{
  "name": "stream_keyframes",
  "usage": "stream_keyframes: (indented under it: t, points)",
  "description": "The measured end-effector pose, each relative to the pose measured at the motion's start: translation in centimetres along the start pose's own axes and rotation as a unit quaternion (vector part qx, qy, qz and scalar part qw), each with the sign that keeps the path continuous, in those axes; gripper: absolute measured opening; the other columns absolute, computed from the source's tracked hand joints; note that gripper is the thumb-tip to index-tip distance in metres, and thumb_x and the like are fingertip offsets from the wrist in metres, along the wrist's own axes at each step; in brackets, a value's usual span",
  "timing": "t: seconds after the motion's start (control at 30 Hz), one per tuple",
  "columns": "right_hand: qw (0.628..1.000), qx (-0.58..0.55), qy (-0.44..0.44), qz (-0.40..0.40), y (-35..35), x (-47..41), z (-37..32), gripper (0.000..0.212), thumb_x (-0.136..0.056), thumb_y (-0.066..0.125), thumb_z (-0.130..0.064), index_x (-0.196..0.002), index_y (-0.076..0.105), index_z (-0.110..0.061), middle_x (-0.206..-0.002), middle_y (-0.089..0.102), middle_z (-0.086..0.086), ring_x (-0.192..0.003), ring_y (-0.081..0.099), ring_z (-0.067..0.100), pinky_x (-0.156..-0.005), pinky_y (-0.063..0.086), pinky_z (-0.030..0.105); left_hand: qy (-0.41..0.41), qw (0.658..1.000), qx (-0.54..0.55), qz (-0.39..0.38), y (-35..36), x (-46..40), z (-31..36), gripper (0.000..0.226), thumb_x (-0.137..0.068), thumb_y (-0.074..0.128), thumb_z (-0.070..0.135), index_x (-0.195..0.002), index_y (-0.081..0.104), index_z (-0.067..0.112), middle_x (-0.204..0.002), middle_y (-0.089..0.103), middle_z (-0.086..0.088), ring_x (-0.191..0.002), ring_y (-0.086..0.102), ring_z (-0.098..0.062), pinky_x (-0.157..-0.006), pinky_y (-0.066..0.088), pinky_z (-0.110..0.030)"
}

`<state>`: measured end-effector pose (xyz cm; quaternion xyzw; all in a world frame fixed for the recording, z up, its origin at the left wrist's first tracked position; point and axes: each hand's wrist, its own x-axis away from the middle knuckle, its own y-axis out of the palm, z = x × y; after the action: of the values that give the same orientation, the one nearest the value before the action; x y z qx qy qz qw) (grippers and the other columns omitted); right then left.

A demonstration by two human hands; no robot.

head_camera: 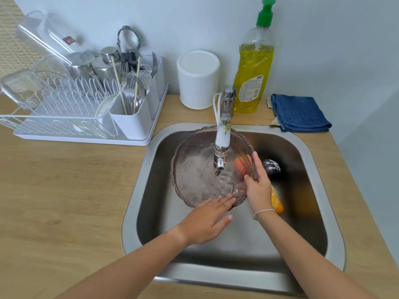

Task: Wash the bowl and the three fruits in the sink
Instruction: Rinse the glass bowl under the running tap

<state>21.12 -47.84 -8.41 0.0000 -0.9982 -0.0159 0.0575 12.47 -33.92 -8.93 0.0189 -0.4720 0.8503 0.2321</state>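
Nearest, the left hand [205, 221] lies flat with straight fingers touching the near rim of the tinted, scallop-edged glass bowl [194, 169], which is tilted up inside the stainless steel sink [237, 275]. The right hand [258, 186] grips the bowl's right rim, thumb inside. Behind that hand lie an orange fruit [276, 201], a dark purple fruit [272, 167] and, seen through the glass, a pink-red fruit [241, 166]. The chrome and white tap [222, 139] hangs over the bowl. Farther back on the wooden worktop [64, 190] stand a white dish rack [71, 108], a white canister [197, 79], a yellow soap bottle [253, 67] and a folded blue cloth [299, 113].
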Motion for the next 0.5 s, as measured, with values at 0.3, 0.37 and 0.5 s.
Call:
stream_keyframes:
  t: [0.3, 0.37, 0.5]
  points:
    - [0.999, -0.01, 0.018, -0.038, -0.8, -0.1, -0.1, 0.063, -0.091, 0.039, 0.011, -0.137, 0.04, -0.031, -0.137, 0.046, -0.009, -0.107, 0.058, -0.002, -0.079, 0.053, 0.014, -0.024, 0.979, -0.201, -0.019, -2.5, 1.6, -5.6, 0.066, -0.091, 0.003, 0.049, -0.143, 0.034, 0.025, -0.152, 0.032, 0.006, -0.141, 0.025, -0.017, -0.115, 0.006, -0.035]
    - [0.999, -0.01, 0.024, -0.048, -1.0, -0.1, 0.0, 0.063, -0.09, 0.039, 0.011, -0.137, 0.04, -0.031, -0.139, 0.046, -0.007, -0.122, 0.05, 0.01, -0.092, 0.051, 0.024, -0.046, 0.966, -0.254, -0.009, -3.4, 1.8, -6.5, 0.078, -0.081, -0.006, 0.051, -0.142, 0.035, 0.024, -0.152, 0.033, 0.0, -0.143, 0.021, -0.024, -0.116, 0.004, -0.04]
    - [0.995, -0.014, 0.052, -0.085, -1.6, -0.1, -0.1, 0.063, -0.09, 0.038, 0.012, -0.138, 0.04, -0.028, -0.135, 0.046, -0.009, -0.121, 0.049, 0.012, -0.079, 0.053, 0.018, -0.113, 0.943, -0.311, 0.026, -4.9, 1.8, -8.2, 0.084, -0.076, -0.009, 0.05, -0.146, 0.027, 0.022, -0.158, 0.009, -0.006, -0.146, -0.002, -0.027, -0.116, -0.001, -0.044]
